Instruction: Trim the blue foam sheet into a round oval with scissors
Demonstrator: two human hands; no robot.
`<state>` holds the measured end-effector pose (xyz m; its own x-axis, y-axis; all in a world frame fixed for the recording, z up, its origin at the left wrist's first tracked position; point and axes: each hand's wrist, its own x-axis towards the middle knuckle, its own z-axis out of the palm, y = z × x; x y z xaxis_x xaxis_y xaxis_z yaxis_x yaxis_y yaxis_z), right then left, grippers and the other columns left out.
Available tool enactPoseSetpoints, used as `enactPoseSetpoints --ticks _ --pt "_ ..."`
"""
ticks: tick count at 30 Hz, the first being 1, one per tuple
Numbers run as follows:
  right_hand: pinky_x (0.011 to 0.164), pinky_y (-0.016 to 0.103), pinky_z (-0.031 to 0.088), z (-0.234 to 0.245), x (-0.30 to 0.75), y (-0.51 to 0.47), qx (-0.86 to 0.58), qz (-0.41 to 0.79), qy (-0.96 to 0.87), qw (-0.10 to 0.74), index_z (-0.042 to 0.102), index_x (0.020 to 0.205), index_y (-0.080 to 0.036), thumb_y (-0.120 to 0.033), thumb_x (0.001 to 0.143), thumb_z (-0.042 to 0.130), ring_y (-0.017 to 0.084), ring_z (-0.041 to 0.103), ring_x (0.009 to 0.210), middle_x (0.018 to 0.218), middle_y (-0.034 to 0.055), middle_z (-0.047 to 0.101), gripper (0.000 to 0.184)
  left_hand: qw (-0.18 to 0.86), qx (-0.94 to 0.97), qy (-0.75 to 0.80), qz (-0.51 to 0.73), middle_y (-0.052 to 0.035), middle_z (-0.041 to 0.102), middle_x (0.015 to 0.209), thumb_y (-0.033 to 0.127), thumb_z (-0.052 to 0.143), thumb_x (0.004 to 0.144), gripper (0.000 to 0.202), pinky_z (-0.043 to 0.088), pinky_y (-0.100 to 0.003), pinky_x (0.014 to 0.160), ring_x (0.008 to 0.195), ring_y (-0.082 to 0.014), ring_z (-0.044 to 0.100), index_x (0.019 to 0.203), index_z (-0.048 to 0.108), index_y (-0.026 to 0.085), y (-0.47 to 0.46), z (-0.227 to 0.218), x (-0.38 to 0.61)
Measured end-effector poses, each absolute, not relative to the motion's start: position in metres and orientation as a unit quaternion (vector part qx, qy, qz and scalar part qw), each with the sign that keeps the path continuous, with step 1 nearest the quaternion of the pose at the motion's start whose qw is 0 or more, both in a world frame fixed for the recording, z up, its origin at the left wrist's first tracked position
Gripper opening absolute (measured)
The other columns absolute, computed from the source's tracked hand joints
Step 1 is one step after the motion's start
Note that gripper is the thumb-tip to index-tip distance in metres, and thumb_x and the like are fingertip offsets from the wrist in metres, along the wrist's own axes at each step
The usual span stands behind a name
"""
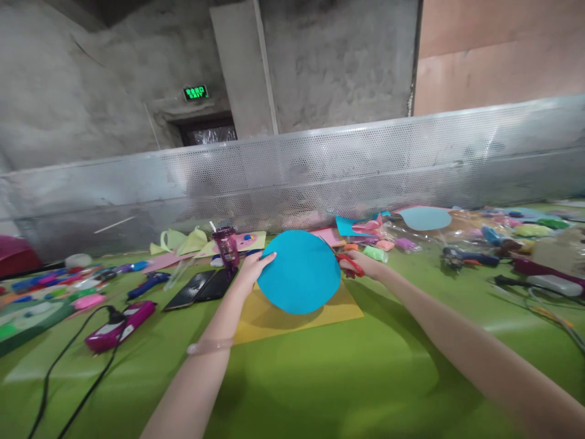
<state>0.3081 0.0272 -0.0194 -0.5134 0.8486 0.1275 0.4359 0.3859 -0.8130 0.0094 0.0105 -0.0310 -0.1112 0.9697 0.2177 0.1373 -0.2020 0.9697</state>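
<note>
A round piece of blue paper (299, 271) is held up above the table in front of me. My left hand (256, 266) pinches its left edge, thumb on the near face and the other fingers mostly hidden behind. At the right edge, my right hand (361, 266) is closed around red-handled scissors (351, 264); their blades are hidden by the paper. Below the blue circle a yellow sheet (338, 308) lies flat on the green tabletop.
To the left are a purple cup with a straw (226, 247), a black phone (189, 291), a magenta power strip (121, 326) with black cords and a blue glue gun (148, 285). Clay packs (404, 244) and another glue gun (473, 256) lie right. A perforated metal panel (292, 177) stands behind.
</note>
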Motion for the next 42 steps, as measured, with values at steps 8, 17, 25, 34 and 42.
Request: enactPoseSetpoints --ticks 8,17,25,34,42 --pt "0.043 0.021 0.036 -0.0191 0.3079 0.0279 -0.415 0.376 -0.781 0.277 0.047 0.062 -0.018 -0.024 0.071 0.049 0.01 0.048 0.045 0.048 -0.0013 0.05 0.011 0.381 0.547 0.502 0.551 -0.0087 0.068 0.096 0.043 0.069 0.06 0.043 0.05 -0.036 0.076 0.086 -0.0252 0.063 0.094 0.065 0.017 0.0109 -0.0311 0.0099" --pt "0.044 0.022 0.035 -0.0188 0.3089 0.0262 -0.401 0.361 -0.794 0.28 0.045 0.061 -0.016 -0.027 0.076 0.047 0.01 0.047 0.045 0.05 -0.0001 0.048 0.018 0.383 0.547 0.505 0.546 -0.009 0.067 0.097 0.043 0.068 0.061 0.043 0.05 -0.035 0.077 0.087 -0.0249 0.063 0.095 0.064 0.017 0.0107 -0.0314 0.0096" --pt "0.043 0.022 0.036 -0.0173 0.309 0.0259 -0.405 0.354 -0.796 0.277 0.048 0.064 -0.016 -0.03 0.075 0.048 0.01 0.047 0.044 0.051 0.0004 0.049 0.018 0.378 0.552 0.505 0.545 -0.0091 0.067 0.098 0.044 0.068 0.061 0.043 0.05 -0.035 0.076 0.087 -0.0247 0.063 0.094 0.064 0.017 0.0111 -0.031 0.0099" --pt "0.042 0.022 0.039 -0.0185 0.3093 0.0289 -0.417 0.333 -0.8 0.274 0.054 0.069 -0.015 -0.029 0.071 0.051 0.011 0.049 0.046 0.054 0.0009 0.052 0.014 0.375 0.552 0.508 0.544 -0.0088 0.067 0.1 0.044 0.068 0.062 0.044 0.05 -0.034 0.076 0.088 -0.0247 0.063 0.096 0.064 0.017 0.0088 -0.0301 0.011" --pt "0.042 0.022 0.041 -0.0171 0.3107 0.0309 -0.424 0.345 -0.791 0.276 0.046 0.059 -0.016 -0.02 0.068 0.049 0.008 0.047 0.042 0.051 -0.0022 0.046 0.011 0.374 0.558 0.511 0.537 -0.0085 0.067 0.1 0.045 0.068 0.061 0.045 0.05 -0.035 0.076 0.088 -0.0249 0.063 0.096 0.064 0.017 0.0088 -0.0293 0.0114"
